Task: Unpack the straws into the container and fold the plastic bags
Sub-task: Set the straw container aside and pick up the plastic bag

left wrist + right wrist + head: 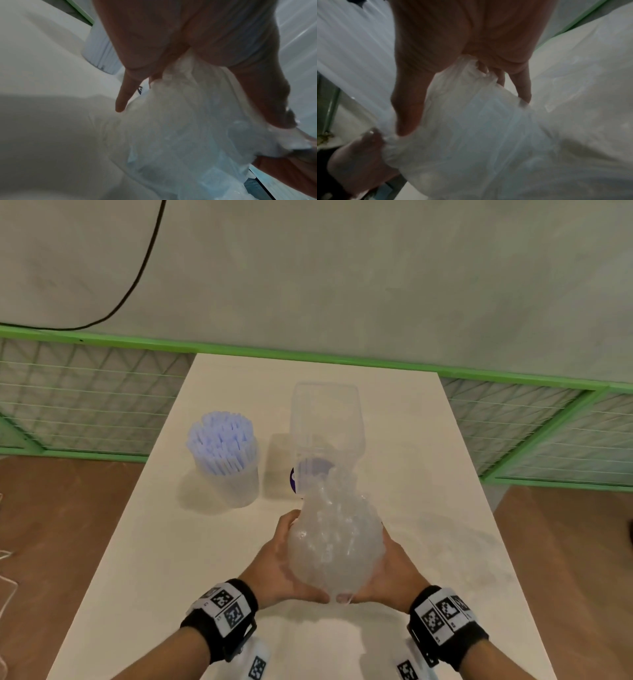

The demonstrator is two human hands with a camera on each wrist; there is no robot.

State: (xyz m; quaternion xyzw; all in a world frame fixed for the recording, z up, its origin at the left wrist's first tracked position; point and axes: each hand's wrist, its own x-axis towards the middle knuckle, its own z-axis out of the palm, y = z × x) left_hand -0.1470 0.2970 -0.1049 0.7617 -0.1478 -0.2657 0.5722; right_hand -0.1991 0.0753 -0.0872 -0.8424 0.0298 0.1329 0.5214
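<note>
From the head view, both hands cup a clear plastic bag [334, 542] above the desk [428, 474], left hand [274, 563] and right hand [394, 570] curled on opposite flanks. Its long axis points away, neck meeting the empty container [325, 422]; a container of blue straws [222, 453] stands left.

The left wrist view shows the left hand's fingers [123, 94] against crinkled film.

The right wrist view shows the right hand's thumb [407, 108] pressing the bag, fingers wrapped behind.

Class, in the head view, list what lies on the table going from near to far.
Left hand and right hand holding the plastic bag → cup of straws → empty clear container.
</note>
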